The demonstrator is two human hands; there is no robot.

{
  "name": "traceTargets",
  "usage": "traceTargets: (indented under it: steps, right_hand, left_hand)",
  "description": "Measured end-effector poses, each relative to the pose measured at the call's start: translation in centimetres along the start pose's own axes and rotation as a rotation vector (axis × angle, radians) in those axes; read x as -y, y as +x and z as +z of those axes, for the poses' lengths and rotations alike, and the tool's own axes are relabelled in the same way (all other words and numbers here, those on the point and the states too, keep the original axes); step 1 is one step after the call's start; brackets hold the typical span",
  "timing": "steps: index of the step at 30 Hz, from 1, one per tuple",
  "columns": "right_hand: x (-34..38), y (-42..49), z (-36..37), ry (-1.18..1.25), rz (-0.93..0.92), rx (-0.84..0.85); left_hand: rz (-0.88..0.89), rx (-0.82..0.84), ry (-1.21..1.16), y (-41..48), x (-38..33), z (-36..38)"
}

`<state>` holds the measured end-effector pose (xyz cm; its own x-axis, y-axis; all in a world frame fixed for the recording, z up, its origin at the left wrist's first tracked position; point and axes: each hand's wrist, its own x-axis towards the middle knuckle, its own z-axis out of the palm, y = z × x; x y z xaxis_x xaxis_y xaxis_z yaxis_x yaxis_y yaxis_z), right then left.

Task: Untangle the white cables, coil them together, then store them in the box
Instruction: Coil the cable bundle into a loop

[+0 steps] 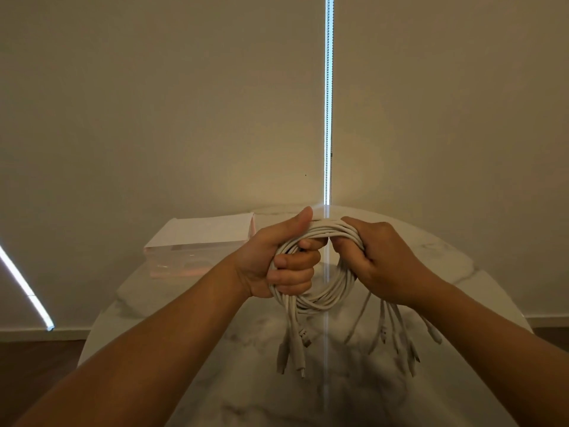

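- White cables (327,298): one multi-strand coil, held upright in the air between both hands, above the table and not touching it.
- Left hand (277,260): fingers (295,269) clenched round the left side of the coil, thumb raised and laid along its top.
- Right hand (380,260): fingers (341,241) curled over the upper right of the coil and grasping it, back of the hand towards the camera.
- Plug ends (292,349): hung loose below the left fingers; a second cluster (400,343) hung below the right hand.
- Box (197,241): pale, low and rectangular, its lid flap raised at the back; stood on the table to the left of the left fingers and beyond them, apart from the coil. Contents could not be made out.
- Table (215,349): round, white marble-look top with grey veining, glossy, lying under both hands.
- Wall covering (154,103): plain beige panels behind the table, beyond the fingertips.
- Bright vertical gap (328,103): ran between two panels, a beaded cord hanging in it; it stood directly above the coil and was reflected as a thin line on the tabletop.
- Slanted light strip (26,288): far left of the left hand, low on the wall.
- Floor (37,371): dark wood tone, under a pale skirting line.
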<state>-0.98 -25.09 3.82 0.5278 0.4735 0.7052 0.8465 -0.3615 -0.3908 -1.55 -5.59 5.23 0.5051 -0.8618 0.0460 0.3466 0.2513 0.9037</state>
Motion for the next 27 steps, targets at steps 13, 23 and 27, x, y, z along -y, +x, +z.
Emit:
traceTargets:
  steps: [13,23,27]
  right_hand:
    - [-0.9,0.2,-0.7,-0.094,0.065,-0.022]
    - [-0.7,0.2,-4.0,-0.086,0.049,-0.022]
    - [-1.0,-1.9,-0.6,-0.09,0.146,-0.183]
  left_hand:
    - [0.21,-0.716,0.499,0.8,0.2,3.4]
    - [0.178,-0.702,0.362,-0.7,-1.7,3.0]
    - [0.255,-0.628,0.173,-0.5,-2.4,3.0]
